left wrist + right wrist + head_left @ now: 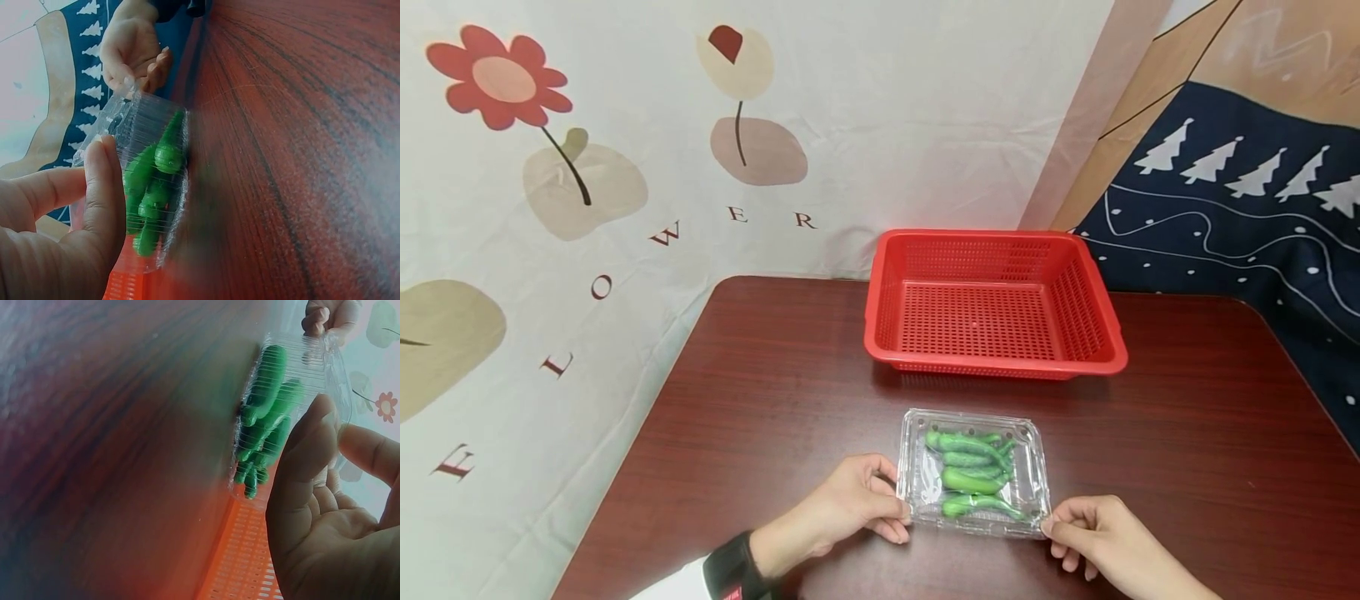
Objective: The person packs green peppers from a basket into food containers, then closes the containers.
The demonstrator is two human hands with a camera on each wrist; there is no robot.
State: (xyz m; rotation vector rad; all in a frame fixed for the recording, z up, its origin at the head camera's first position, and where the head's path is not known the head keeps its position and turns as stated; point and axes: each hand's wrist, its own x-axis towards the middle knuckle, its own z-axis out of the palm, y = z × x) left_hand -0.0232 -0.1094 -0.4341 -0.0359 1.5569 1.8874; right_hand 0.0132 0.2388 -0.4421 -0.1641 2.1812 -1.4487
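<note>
A clear plastic box with a closed lid lies near the front of the table, long side toward me. Inside, several green chili peppers are laid roughly side by side. At the box's near left corner my left hand pinches the rim between thumb and fingers. My right hand pinches the near right corner the same way, its other fingers curled below. In the right wrist view, the right hand's thumb and index finger meet at the lid's edge, with the peppers visible through the ribbed side.
Behind the box, a red perforated plastic basket with nothing in it stands at the table's back edge. The dark red wooden table extends to both sides. A printed curtain hangs behind and along the left.
</note>
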